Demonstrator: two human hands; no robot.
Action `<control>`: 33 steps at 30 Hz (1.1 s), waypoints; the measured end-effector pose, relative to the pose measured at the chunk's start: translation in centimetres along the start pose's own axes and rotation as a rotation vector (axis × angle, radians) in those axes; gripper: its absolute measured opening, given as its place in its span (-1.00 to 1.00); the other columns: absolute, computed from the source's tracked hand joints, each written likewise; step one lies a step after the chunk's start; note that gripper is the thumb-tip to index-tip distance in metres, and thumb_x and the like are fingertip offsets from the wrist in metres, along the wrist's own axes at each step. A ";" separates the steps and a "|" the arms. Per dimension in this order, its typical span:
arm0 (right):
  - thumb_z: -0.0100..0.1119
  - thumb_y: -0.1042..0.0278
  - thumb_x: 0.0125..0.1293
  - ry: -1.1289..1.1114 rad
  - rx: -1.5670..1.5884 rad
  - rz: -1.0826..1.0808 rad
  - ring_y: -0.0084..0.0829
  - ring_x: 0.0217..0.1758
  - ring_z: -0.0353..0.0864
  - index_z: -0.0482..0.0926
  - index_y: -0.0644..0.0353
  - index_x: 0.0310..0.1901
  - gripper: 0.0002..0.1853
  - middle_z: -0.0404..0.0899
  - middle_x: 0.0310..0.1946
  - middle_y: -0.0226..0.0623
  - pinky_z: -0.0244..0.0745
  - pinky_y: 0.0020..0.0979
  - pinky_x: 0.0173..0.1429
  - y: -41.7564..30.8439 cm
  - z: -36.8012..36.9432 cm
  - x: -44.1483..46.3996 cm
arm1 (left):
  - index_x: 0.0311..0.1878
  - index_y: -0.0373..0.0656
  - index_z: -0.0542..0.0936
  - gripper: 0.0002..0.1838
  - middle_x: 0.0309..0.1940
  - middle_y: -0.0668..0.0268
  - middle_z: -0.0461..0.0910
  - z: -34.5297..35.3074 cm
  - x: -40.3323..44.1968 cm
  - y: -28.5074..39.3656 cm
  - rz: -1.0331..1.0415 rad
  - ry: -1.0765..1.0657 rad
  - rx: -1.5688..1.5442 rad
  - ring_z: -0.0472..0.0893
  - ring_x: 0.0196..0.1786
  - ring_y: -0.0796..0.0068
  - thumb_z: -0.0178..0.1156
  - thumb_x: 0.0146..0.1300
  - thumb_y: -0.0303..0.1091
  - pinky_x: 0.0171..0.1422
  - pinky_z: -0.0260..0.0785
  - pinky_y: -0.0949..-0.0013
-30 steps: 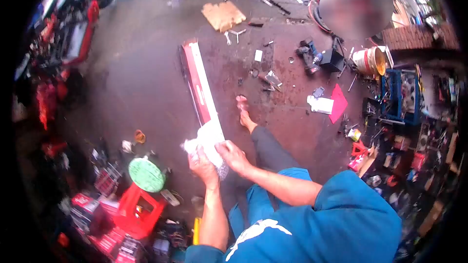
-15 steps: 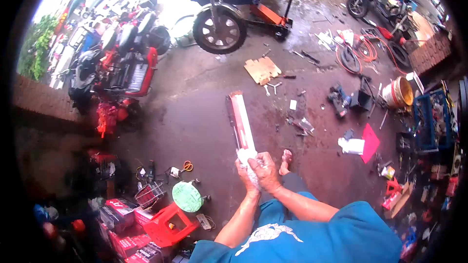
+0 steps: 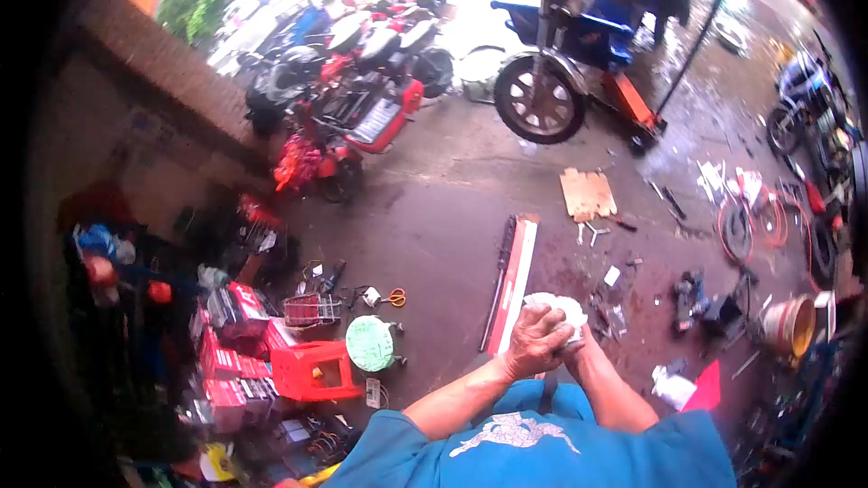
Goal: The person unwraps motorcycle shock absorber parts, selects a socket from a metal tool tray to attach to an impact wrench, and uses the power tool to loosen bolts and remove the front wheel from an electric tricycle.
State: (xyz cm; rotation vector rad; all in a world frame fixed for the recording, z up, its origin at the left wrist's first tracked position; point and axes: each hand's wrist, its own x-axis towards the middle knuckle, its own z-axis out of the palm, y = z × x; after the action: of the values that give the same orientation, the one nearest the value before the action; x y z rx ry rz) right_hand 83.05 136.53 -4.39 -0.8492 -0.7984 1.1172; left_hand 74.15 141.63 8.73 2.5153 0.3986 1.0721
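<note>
In front of my chest my two hands are together around a crumpled white wad (image 3: 555, 305), which could be cloth or paper. My left hand (image 3: 535, 341) is closed, its bent fingers pressed over the near side of the wad. Close against it on the right, my right hand (image 3: 576, 348) cups the wad, with its fingers partly hidden. Just beyond my left hand, a long red and white box (image 3: 515, 285) appears to lie on the floor. A thin dark rod (image 3: 498, 280) runs along its left side.
A green round stool (image 3: 371, 343) and a red plastic stool (image 3: 312, 370) stand at left beside stacked boxes (image 3: 231, 357). Ahead are flat cardboard (image 3: 588, 194), a blue three-wheeler (image 3: 542, 90) and an orange floor jack (image 3: 633, 104). Scattered tools and a bucket (image 3: 788, 325) lie right.
The view has swung left, so the floor things sit farther right. My hands have moved off the near end of the long box, to its right, and the left now covers the wad.
</note>
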 end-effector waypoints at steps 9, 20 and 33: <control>-0.16 -0.11 0.49 0.388 0.497 0.249 -0.52 0.00 0.48 0.40 0.16 0.16 -0.50 0.47 -0.03 -0.42 0.42 -0.39 0.13 -5.4 10.2 6.5 | -0.42 -0.14 0.59 -0.75 -0.47 0.17 0.64 -3.0 3.9 -8.0 -0.845 0.090 -0.097 0.65 -0.37 0.09 0.26 0.19 -0.15 -0.34 0.45 0.16; -0.25 -0.19 0.48 0.219 0.829 0.365 -0.27 -0.15 0.53 0.49 0.06 -0.02 -0.51 0.53 -0.19 -0.34 0.50 -0.22 -0.02 11.9 10.5 25.9 | 0.14 -0.06 0.56 -0.46 0.18 0.04 0.45 -10.8 1.9 -24.7 -0.312 0.174 -0.030 0.36 0.29 0.02 0.42 0.04 -0.22 0.34 0.24 0.08; 0.22 0.16 0.29 0.669 -0.500 0.657 -0.43 -0.55 0.53 0.53 0.22 -0.04 -0.66 0.53 -0.48 -0.32 0.42 -0.37 -0.53 16.5 2.6 31.9 | 0.11 -0.03 0.61 -0.43 0.29 0.00 0.33 -38.4 -13.2 -55.2 -1.012 -0.069 0.805 0.26 0.36 -0.08 0.40 -0.05 -0.14 0.32 0.20 -0.13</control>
State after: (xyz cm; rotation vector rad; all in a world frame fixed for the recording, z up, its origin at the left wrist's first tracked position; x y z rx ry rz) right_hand 81.72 171.20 -14.15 -1.8779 -0.2149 1.0848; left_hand 31.05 194.23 0.42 2.2917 2.1109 0.4198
